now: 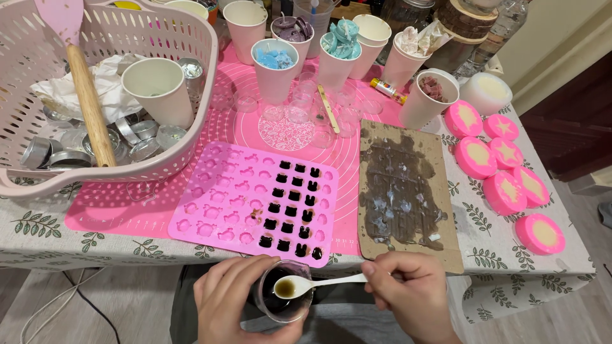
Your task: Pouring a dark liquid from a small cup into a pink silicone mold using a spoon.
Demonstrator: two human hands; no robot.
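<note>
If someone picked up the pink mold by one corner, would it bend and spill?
Probably yes. The pink mold looks like thin, soft silicone, so it would likely flop. About a dozen and a half cavities on its right side hold dark liquid, which might slop out. It seems light for its size.

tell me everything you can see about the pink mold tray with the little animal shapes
The pink mold tray is a flat rectangular sheet, soft silicone by the look of it, lying slightly skewed on a brighter pink mat near the table's front edge. It has rows of small animal-shaped cavities. Those in the right-hand columns are filled with a dark, nearly black liquid; the left ones look empty, and a few brown drips mark the middle. A brown stained cardboard sheet lies to its right, a pink basket behind its left corner. Neither hand touches it.
</note>
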